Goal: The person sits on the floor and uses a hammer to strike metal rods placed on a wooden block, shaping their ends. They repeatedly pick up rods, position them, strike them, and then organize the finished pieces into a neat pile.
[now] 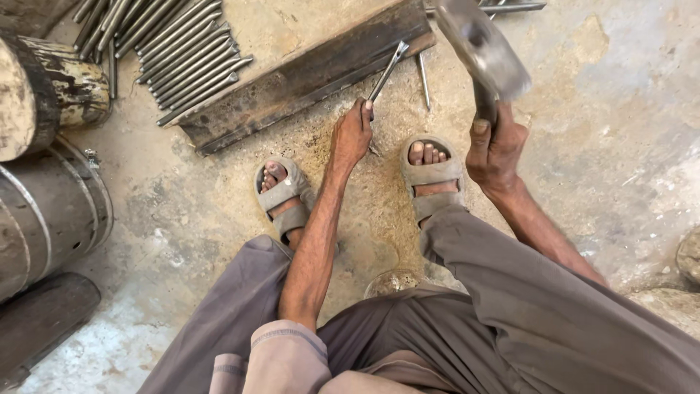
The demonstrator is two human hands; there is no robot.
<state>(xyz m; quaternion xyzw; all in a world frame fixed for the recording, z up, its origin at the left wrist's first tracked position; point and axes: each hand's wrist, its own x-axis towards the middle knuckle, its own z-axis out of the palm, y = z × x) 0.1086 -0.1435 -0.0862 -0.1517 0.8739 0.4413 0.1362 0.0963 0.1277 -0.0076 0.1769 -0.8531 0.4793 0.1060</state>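
Note:
My left hand (351, 137) grips the near end of a thin metal rod (387, 71), whose far end rests on a long, dark iron bar (306, 76) lying on the ground. My right hand (494, 146) is closed around the handle of a heavy hammer (484, 48), raised with its blurred steel head above the bar's right end. Both feet in grey sandals (432, 174) sit just behind the bar, one each side of my left hand.
A pile of similar rods (179, 47) lies at the top left. One loose rod (424, 80) lies by the bar. Dark drums and a log (44, 197) crowd the left edge. The ground is rough, dusty concrete.

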